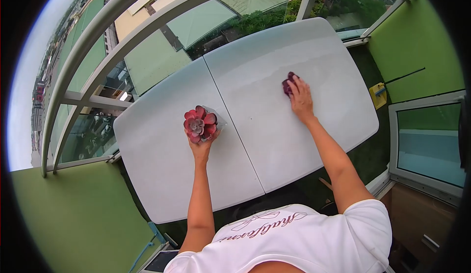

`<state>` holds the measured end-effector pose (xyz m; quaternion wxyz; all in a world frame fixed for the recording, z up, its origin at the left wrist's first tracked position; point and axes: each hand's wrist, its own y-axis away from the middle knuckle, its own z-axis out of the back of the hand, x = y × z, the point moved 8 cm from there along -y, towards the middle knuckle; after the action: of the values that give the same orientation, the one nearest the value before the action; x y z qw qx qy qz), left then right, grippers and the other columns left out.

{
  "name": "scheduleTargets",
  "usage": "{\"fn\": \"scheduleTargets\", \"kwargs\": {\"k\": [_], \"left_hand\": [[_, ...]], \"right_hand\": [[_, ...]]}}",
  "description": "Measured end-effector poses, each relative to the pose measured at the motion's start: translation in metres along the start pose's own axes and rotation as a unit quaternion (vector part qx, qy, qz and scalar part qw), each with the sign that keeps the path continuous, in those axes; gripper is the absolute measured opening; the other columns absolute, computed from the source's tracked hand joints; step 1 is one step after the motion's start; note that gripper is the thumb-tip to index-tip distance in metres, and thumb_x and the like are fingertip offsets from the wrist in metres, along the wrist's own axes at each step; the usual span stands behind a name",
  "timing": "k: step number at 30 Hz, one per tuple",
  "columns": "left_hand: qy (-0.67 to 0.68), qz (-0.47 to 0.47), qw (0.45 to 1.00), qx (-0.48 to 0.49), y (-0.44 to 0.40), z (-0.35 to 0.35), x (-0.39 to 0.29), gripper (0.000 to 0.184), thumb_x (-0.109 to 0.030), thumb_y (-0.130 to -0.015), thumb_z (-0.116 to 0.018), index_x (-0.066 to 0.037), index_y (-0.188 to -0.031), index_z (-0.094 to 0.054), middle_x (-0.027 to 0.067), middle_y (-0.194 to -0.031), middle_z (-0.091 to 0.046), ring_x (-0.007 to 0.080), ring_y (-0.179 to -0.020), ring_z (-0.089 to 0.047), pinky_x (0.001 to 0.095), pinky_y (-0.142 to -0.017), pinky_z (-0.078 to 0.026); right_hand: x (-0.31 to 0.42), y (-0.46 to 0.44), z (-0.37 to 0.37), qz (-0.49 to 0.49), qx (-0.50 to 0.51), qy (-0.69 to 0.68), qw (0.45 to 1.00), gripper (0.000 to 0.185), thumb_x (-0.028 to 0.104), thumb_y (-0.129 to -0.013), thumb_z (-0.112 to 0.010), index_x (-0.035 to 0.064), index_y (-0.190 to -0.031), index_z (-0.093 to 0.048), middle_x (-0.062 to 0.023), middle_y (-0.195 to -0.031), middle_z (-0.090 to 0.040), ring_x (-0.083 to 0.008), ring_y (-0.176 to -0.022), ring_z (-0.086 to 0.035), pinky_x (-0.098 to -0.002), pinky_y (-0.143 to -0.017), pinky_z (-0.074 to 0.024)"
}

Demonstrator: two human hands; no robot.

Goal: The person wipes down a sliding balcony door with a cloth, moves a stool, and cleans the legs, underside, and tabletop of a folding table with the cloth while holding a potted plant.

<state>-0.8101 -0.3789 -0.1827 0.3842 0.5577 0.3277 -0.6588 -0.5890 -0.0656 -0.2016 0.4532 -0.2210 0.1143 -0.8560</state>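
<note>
My left hand (pixel 201 148) is closed around a potted succulent (pixel 198 124) with red petal-like leaves and a greyish centre. The plant is over the left half of the white folding table (pixel 167 175); its pale pot shows only in part, and I cannot tell whether it touches the tabletop. On the right half, my right hand (pixel 301 99) grips a bunched dark maroon cloth (pixel 288 84) against the surface. A wet-looking, greyer patch spreads over the table around and beyond the cloth. Fingers partly cover the cloth.
A curved metal railing (pixel 147 25) with glass runs along the far and left sides, with rooftops beyond. Green walls (pixel 417 42) stand at both sides. A yellow object with a dark handle (pixel 378 95) lies right of the table, near a framed window (pixel 429 148).
</note>
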Motion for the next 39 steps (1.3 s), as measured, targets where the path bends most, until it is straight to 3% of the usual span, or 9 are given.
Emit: {"fn": "scheduleTargets", "kwargs": {"k": [4, 10, 15, 18, 22, 25, 28, 35, 39], "left_hand": [[-0.039, 0.024, 0.997, -0.059, 0.029, 0.009, -0.005, 0.075, 0.0, -0.062, -0.083, -0.004, -0.127, -0.046, 0.0056, -0.126, -0.05, 0.0194, -0.115, -0.049, 0.0332, -0.099, -0.039], [-0.083, 0.042, 0.992, -0.08, 0.041, -0.016, -0.017, 0.078, -0.003, -0.061, -0.084, -0.004, -0.129, -0.045, 0.0048, -0.126, -0.05, 0.0187, -0.114, -0.05, 0.0329, -0.1, -0.038], [-0.112, 0.052, 0.99, -0.074, 0.037, -0.036, -0.024, 0.074, -0.002, -0.062, -0.083, -0.004, -0.126, -0.047, 0.0056, -0.124, -0.051, 0.0179, -0.111, -0.051, 0.032, -0.098, -0.04], [-0.13, 0.025, 0.989, -0.07, 0.036, -0.034, -0.009, 0.071, -0.001, -0.063, -0.082, -0.003, -0.125, -0.048, 0.0057, -0.123, -0.051, 0.0177, -0.109, -0.051, 0.032, -0.096, -0.041], [-0.115, 0.045, 0.989, -0.078, 0.038, -0.035, -0.001, 0.07, 0.001, -0.063, -0.081, -0.003, -0.125, -0.049, 0.0054, -0.122, -0.051, 0.0179, -0.108, -0.052, 0.032, -0.096, -0.042], [-0.088, 0.068, 0.991, -0.075, 0.036, -0.033, -0.001, 0.07, 0.0, -0.063, -0.082, -0.003, -0.125, -0.048, 0.0051, -0.122, -0.051, 0.0178, -0.109, -0.051, 0.0321, -0.097, -0.041], [-0.133, 0.036, 0.987, -0.088, 0.036, -0.029, 0.0, 0.071, 0.0, -0.063, -0.082, -0.002, -0.125, -0.048, 0.005, -0.121, -0.051, 0.0179, -0.11, -0.05, 0.0325, -0.098, -0.04], [-0.087, 0.027, 0.993, -0.08, 0.026, -0.038, -0.003, 0.073, -0.001, -0.064, -0.082, -0.002, -0.127, -0.046, 0.0054, -0.122, -0.051, 0.0176, -0.111, -0.05, 0.0317, -0.098, -0.04], [-0.023, 0.014, 0.997, -0.076, 0.019, -0.046, -0.009, 0.074, 0.001, -0.065, -0.081, -0.003, -0.13, -0.045, 0.0061, -0.126, -0.051, 0.018, -0.113, -0.05, 0.032, -0.098, -0.04]], "right_hand": [[-0.173, -0.048, 0.005, -0.339, -0.207, 0.13, 0.909, 0.044, 0.017, -0.089, -0.055, 0.0072, -0.13, -0.044, -0.0203, -0.142, -0.034, -0.0404, -0.131, -0.032, -0.054, -0.107, -0.0233], [0.044, -0.154, -0.09, -0.032, -0.135, -0.093, 0.986, 0.041, 0.015, -0.085, -0.055, 0.0081, -0.125, -0.049, -0.0198, -0.139, -0.038, -0.0385, -0.131, -0.033, -0.0522, -0.108, -0.0255], [0.222, -0.127, -0.12, 0.33, -0.005, -0.235, 0.914, 0.033, 0.018, -0.085, -0.056, 0.0193, -0.118, -0.057, -0.0073, -0.135, -0.046, -0.0293, -0.129, -0.039, -0.05, -0.108, -0.0274], [0.155, -0.169, -0.122, 0.263, -0.024, -0.182, 0.947, 0.034, 0.015, -0.084, -0.054, 0.0187, -0.117, -0.057, -0.0077, -0.135, -0.046, -0.0292, -0.128, -0.039, -0.0506, -0.108, -0.0278], [-0.094, -0.234, -0.086, -0.011, -0.106, -0.012, 0.994, 0.038, 0.017, -0.088, -0.048, 0.0197, -0.126, -0.05, -0.0081, -0.137, -0.042, -0.0306, -0.13, -0.037, -0.0528, -0.107, -0.027], [-0.267, -0.193, -0.031, -0.175, -0.157, 0.117, 0.965, 0.04, 0.019, -0.089, -0.052, 0.0212, -0.128, -0.048, -0.0107, -0.136, -0.043, -0.0331, -0.127, -0.038, -0.0544, -0.104, -0.0284], [-0.311, -0.119, 0.002, -0.272, -0.181, 0.165, 0.93, 0.041, 0.018, -0.088, -0.056, 0.0202, -0.128, -0.049, -0.0136, -0.134, -0.043, -0.036, -0.127, -0.038, -0.0537, -0.103, -0.0302], [-0.019, -0.079, -0.047, -0.046, -0.092, -0.109, 0.989, 0.042, 0.006, -0.084, -0.055, 0.0152, -0.125, -0.053, -0.0126, -0.139, -0.039, -0.0343, -0.13, -0.036, -0.0489, -0.108, -0.028], [0.159, -0.008, -0.059, 0.169, 0.043, -0.302, 0.937, 0.036, 0.006, -0.084, -0.052, 0.0136, -0.119, -0.056, -0.011, -0.138, -0.042, -0.0295, -0.131, -0.036, -0.0463, -0.11, -0.0269]]}}
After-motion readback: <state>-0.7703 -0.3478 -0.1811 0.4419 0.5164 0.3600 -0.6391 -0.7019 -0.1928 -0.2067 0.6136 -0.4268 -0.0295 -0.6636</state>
